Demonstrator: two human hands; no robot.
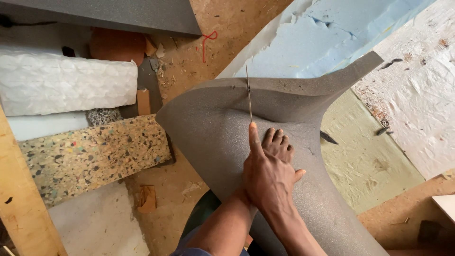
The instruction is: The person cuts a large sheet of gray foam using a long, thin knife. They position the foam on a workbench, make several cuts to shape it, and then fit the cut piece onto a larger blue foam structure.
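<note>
A: Right hand [268,178] clamped on the thin blade [248,92], cutting the grey foam sheet [213,132] draped over the lap.

B: Left hand [280,146] presses flat just beside it; a slip could nick those fingers.

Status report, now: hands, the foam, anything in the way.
One hand holds thin blade, forefinger along it; which hand, unclear. Blade cuts grey foam sheet. Blue foam beyond the cut line.

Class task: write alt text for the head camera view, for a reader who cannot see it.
A right hand holds a thin blade against a curved grey foam sheet, index finger along it. Speckled foam block and white padding lie left.
</note>
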